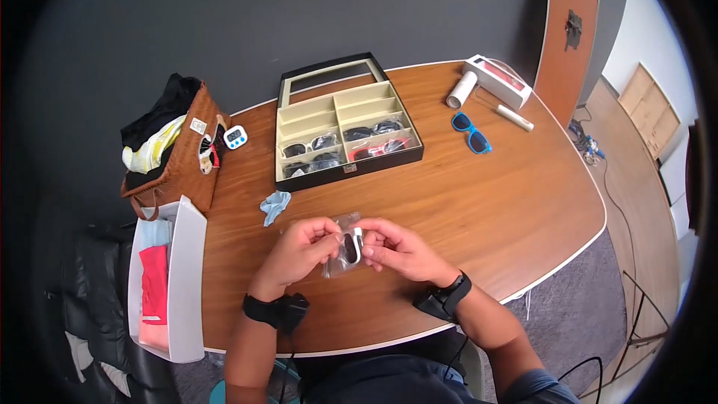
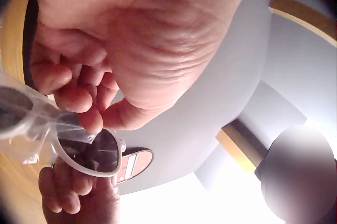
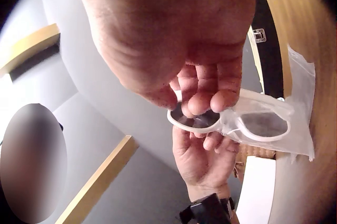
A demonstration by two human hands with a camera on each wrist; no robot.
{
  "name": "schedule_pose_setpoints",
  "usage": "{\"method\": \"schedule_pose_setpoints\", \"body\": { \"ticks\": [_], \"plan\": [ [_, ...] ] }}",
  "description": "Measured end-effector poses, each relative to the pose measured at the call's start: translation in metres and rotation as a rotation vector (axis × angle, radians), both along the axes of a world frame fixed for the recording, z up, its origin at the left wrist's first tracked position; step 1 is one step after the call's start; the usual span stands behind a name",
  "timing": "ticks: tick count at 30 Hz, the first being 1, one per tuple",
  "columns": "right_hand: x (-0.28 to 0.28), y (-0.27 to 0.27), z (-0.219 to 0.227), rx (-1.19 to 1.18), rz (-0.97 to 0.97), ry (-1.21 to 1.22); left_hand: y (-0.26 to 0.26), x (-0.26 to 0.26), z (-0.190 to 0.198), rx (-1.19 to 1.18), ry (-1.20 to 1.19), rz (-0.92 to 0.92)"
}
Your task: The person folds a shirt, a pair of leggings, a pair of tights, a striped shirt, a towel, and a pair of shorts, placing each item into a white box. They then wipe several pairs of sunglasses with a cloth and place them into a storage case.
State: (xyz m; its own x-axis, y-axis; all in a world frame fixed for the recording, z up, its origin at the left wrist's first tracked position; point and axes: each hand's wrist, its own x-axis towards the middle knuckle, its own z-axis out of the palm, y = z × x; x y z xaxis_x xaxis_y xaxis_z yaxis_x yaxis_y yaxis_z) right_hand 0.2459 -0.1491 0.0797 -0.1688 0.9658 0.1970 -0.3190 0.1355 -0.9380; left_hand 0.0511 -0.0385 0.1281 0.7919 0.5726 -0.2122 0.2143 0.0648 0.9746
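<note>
White-framed sunglasses [image 1: 351, 248] with dark lenses are held between both hands above the table's near part, partly inside a clear plastic bag [image 1: 333, 267]. The left hand [image 1: 302, 253] pinches the bag by the glasses with thumb and fingertips. On the other side, the right hand [image 1: 400, 251] grips the end of the white frame. In the left wrist view one dark lens [image 2: 89, 153] shows below the left fingertips. From the right wrist, the bag [image 3: 301, 105] covers the farther lens of the sunglasses [image 3: 263, 125], and the right fingers lie over the nearer one.
Behind the hands stands an open display case [image 1: 348, 168] holding several bagged sunglasses. A light blue cloth [image 1: 275, 206], white timer [image 1: 235, 137], woven basket [image 1: 179, 157] and white box [image 1: 196, 284] are on the left. Blue sunglasses [image 1: 471, 133], a white tube [image 1: 462, 90] and another box [image 1: 511, 92] lie right.
</note>
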Motion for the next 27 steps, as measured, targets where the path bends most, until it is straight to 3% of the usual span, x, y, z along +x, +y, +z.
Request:
{"method": "schedule_pose_setpoints", "body": {
  "ticks": [6, 10, 12, 13, 15, 19, 24, 27],
  "plan": [
    [-0.002, -0.003, 0.0, 0.006, -0.045, -0.098, -0.001, 0.001, 0.001, -0.024, 0.002, -0.011],
    [-0.002, -0.004, 0.002, -0.005, -0.075, -0.029, 0.004, -0.002, 0.005, 0.026, 0.066, -0.06],
    [0.001, -0.001, 0.003, 0.181, -0.184, -0.305, 0.008, -0.004, 0.006, 0.022, 0.07, -0.103],
    [-0.001, 0.0, 0.003, 0.182, -0.182, -0.304, 0.009, -0.005, 0.007, 0.024, 0.071, -0.1],
    [-0.003, 0.001, 0.002, 0.202, -0.251, -0.186, 0.009, -0.005, 0.007, -0.038, 0.007, -0.122],
    [0.0, 0.004, -0.006, 0.103, -0.184, -0.087, 0.004, -0.007, 0.009, -0.062, -0.035, -0.051],
    [0.0, 0.007, -0.014, 0.039, -0.281, 0.154, -0.008, -0.018, -0.002, 0.203, 0.062, 0.009],
    [-0.003, 0.006, -0.013, 0.023, -0.318, 0.122, -0.02, -0.005, 0.005, 0.295, 0.154, 0.062]
  ]
}}
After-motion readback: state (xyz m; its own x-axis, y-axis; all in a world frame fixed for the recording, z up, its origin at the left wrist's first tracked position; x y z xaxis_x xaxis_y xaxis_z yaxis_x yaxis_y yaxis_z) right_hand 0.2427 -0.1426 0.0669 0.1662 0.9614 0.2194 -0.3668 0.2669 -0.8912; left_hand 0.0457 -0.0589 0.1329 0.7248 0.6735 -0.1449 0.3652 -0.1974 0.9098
